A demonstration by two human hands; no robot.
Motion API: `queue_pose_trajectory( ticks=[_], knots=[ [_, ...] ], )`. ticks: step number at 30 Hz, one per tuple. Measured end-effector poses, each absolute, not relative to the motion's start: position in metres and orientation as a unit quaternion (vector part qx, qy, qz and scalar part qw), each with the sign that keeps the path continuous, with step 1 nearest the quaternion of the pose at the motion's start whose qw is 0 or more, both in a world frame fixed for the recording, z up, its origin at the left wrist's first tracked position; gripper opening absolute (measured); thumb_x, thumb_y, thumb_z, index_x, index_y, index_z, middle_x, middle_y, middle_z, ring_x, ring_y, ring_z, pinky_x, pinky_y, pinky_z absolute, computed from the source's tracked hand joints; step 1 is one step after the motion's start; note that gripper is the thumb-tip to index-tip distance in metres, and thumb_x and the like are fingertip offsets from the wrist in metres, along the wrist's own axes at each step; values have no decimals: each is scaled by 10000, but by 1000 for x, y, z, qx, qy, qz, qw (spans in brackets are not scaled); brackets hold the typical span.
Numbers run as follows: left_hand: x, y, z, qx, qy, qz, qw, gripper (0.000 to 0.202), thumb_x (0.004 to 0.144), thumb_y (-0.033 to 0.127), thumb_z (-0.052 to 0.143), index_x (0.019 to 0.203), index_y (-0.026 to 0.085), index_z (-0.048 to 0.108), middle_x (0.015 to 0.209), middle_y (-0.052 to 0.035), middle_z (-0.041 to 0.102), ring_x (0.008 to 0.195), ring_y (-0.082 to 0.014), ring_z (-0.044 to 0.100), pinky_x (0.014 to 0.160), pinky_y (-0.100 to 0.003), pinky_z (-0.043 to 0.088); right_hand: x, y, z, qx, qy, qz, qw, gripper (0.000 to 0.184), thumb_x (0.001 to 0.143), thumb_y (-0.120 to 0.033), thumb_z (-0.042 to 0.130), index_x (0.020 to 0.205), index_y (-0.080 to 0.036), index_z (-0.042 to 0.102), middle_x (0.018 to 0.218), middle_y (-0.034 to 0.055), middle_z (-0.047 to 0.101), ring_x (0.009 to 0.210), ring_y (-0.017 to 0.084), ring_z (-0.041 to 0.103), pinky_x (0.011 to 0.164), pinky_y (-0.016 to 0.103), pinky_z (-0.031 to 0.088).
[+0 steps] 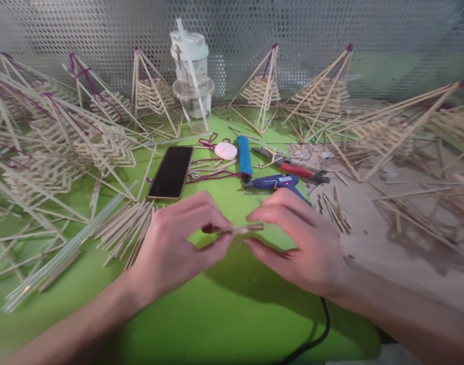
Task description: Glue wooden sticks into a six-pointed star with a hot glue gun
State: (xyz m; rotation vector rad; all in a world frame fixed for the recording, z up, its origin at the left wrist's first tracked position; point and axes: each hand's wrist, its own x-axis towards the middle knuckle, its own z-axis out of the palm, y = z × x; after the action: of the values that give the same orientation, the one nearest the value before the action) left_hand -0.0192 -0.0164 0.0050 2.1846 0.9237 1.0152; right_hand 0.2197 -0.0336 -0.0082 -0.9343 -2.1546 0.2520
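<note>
My left hand and my right hand meet over the green mat, both pinching the ends of a short thin wooden stick held level between them. A heap of loose sticks lies just left of my left hand. A blue glue gun lies just beyond my right hand, its black cord running under my right wrist.
A black phone, a white oval case, a blue utility knife and red-handled pliers lie behind the hands. A plastic cup with a straw stands at the back. Stick pyramids crowd the back and both sides.
</note>
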Motion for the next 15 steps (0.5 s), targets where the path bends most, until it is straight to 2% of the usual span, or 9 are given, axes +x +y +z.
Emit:
queue_pose_trajectory(
  ticks=[2,3,4,6,8,10,12,15],
  knots=[
    [-21,-10,3,728,390,384,413,102,913,112,765,866,199,744,808,7,724,691,-122,663,595,-229,543,222,-31,-10,-398,-835,117,361,473,921,-376,836,1295,-193,612,1074,93,673,925,244,641,755,387,533],
    [-22,-8,1,678,406,386,475,72,915,159,784,862,193,749,802,1,725,677,-126,657,584,-231,535,223,-30,-11,-409,-827,138,359,569,897,-426,855,1346,-193,594,1087,88,675,915,240,635,758,386,532],
    [-23,-6,0,635,415,387,524,73,915,198,799,859,186,754,795,-3,726,667,-126,651,580,-229,527,224,-29,-10,-420,-815,169,363,585,891,-431,858,1358,-198,595,1073,73,679,877,223,628,741,370,527],
    [-24,-4,-3,569,425,383,591,89,901,229,828,858,179,768,789,-1,729,666,-117,642,602,-216,519,224,-29,-7,-445,-774,258,369,421,916,-381,828,1261,-210,657,988,33,685,780,178,604,665,319,497],
    [-23,-5,-5,522,427,376,635,85,873,211,856,850,181,780,783,12,727,673,-99,627,633,-193,511,223,-29,-3,-476,-721,368,343,185,965,-362,762,1058,-207,720,870,6,670,696,146,568,586,284,439],
    [-21,-7,-5,492,424,374,662,88,846,178,872,838,184,785,774,27,721,663,-77,599,636,-166,492,222,-28,2,-492,-672,469,293,214,993,-388,720,893,-199,731,749,-18,613,629,123,511,534,277,363],
    [-20,-8,-6,483,424,366,673,88,847,161,870,839,186,786,771,37,717,659,-64,585,633,-149,481,221,-28,3,-495,-634,535,258,276,989,-400,722,807,-192,719,686,-38,543,593,106,441,519,281,299],
    [-19,-9,-6,496,433,350,666,44,911,187,825,895,191,785,798,42,728,682,-61,612,662,-143,502,221,-27,-3,-495,-601,570,261,328,973,-404,742,732,-195,669,638,-56,476,573,96,389,518,288,250]
  ],
)
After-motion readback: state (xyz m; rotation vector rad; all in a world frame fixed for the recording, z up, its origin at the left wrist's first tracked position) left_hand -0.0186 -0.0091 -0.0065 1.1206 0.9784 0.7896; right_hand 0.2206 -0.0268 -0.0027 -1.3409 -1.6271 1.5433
